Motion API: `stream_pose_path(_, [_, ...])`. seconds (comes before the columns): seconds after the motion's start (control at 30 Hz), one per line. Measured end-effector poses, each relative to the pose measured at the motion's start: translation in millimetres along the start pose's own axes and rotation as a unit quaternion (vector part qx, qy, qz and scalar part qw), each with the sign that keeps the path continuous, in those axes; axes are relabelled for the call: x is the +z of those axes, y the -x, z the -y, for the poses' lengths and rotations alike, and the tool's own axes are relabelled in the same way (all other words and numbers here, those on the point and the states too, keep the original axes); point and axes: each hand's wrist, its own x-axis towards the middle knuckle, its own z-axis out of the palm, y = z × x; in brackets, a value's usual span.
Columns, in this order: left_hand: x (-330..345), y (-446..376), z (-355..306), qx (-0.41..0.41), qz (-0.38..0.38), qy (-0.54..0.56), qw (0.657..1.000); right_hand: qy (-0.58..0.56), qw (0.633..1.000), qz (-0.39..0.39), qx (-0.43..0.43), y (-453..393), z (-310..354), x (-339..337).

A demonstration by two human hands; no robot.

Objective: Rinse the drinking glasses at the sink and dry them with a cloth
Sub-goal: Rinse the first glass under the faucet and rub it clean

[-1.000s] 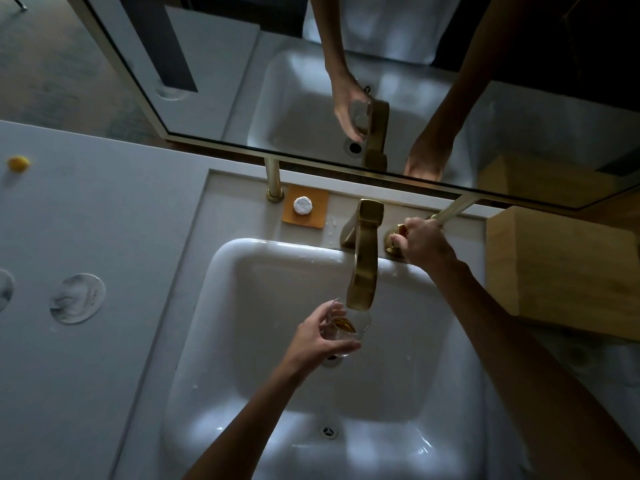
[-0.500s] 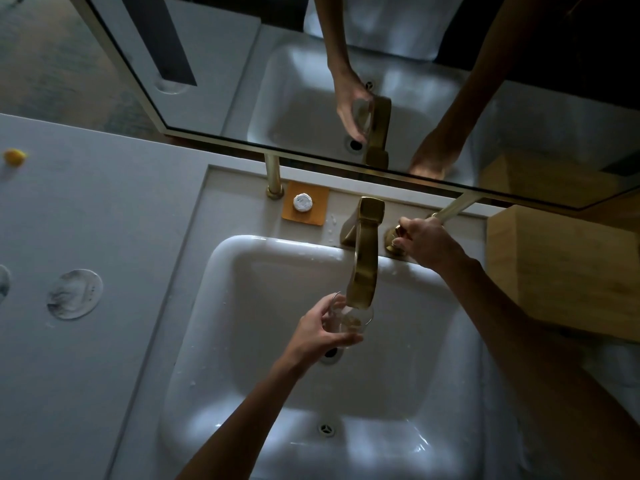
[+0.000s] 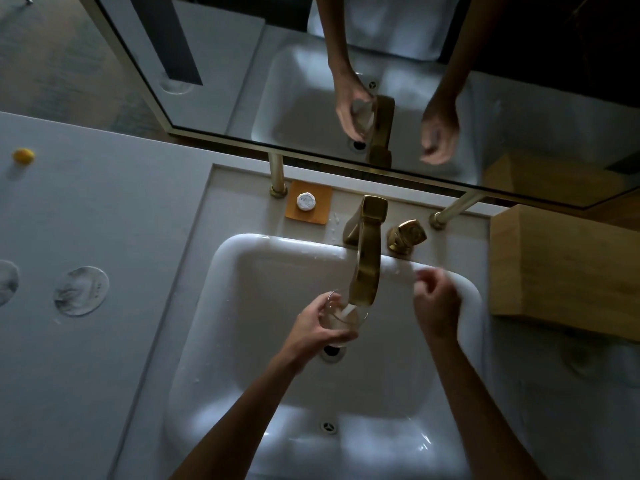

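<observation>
You're gripping the glass (image 3: 341, 315) w/ your left hand (image 3: 317, 325), fingers curled round its side, thumb on the near wall, mouth tilted up toward the spout. That's keeping it right under the tap (image 3: 365, 258) outlet, above the drain (image 3: 331, 351), so water is running straight into it & any spill is going down the hole rather than onto the counter (image 3: 104, 341). A pale stream is showing between the spout tip & the inside of the glass, so the rinse looks to be under way.

To the right of the grip, your right hand (image 3: 434, 306) is hanging over the far right part of the basin (image 3: 242, 306), fingers loosely curled, holding nothing, a bit blurred. It's sitting between the glass & the brass knob (image 3: 407, 235), prob. so it's free either to help turn the glass or to go to the knob.

Beyond the grip & a bit left, a small white round item is lying on an orange pad (image 3: 308, 206) by the basin's far edge. Well left of the grip, round marks (image 3: 80, 291) are showing on the counter; can't tell if they're coasters or wet rings. No cloth in view, so drying isn't started. Farther still, the mirror (image 3: 381, 98) is repeating both hands & the glass.
</observation>
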Motion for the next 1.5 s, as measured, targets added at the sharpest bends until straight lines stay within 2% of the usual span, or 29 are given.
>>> stream_pose_path(0.03, [-0.2, -0.2, 0.4, -0.001, -0.001, 0.006, 1.000, -0.070, 0.992, 0.091, 0.045, 11.9, -3.2, 4.2])
stream_pose_path(0.1, [0.5, 0.3, -1.0, -0.002, 0.003, 0.010, 1.000, -0.198, 0.931, 0.290, 0.104, 38.5, -3.8, 10.5])
stream_pose_path(0.13, [1.3, 1.3, -2.6, -0.001, 0.007, 0.010, 1.000, -0.231, 0.898, 0.359, 0.108, 49.8, -3.5, 12.8])
stream_pose_path(0.17, [1.9, 2.2, -4.3, 0.000, 0.012, 0.010, 1.000, -0.255, 0.869, 0.409, 0.110, 59.8, -2.4, 14.4])
stream_pose_path(0.23, [2.7, 5.4, -7.7, 0.004, 0.022, 0.021, 1.000, -0.310, 0.827, 0.457, 0.105, 73.1, -0.5, 16.1])
stream_pose_path(0.33, [-0.6, 10.7, -11.8, 0.005, 0.062, 0.044, 0.997, -0.359, 0.812, 0.452, 0.093, 75.9, 5.6, 14.8])
stream_pose_path(0.43, [-9.5, 14.4, -15.8, 0.014, 0.130, 0.050, 0.990, -0.360, 0.823, 0.432, 0.085, 71.6, 12.3, 13.7])
stream_pose_path(0.5, [-15.5, 14.5, -15.8, 0.012, 0.146, 0.057, 0.988, -0.352, 0.834, 0.416, 0.085, 68.4, 16.4, 12.9])
stream_pose_path(0.77, [-19.3, 9.8, -14.9, 0.015, 0.113, 0.020, 0.993, -0.302, 0.868, 0.385, 0.087, 63.1, 21.2, 7.6])
stream_pose_path(0.87, [-22.7, 1.3, -17.6, 0.034, 0.093, -0.008, 0.995, -0.326, 0.860, 0.380, 0.095, 56.2, 22.7, 8.3])
stream_pose_path(1.03, [-34.2, -2.5, -10.4, 0.040, 0.058, 0.005, 0.997, -0.340, 0.848, 0.396, 0.091, 58.9, 25.3, 19.5])
stream_pose_path(1.3, [-33.5, -6.7, -8.7, 0.055, 0.032, -0.020, 0.998, -0.321, 0.865, 0.377, 0.077, 55.3, 20.5, 23.5])
stream_pose_path(1.5, [-27.1, -11.2, -12.7, 0.025, 0.063, -0.008, 0.998, -0.333, 0.861, 0.374, 0.092, 53.0, 12.1, 22.4])
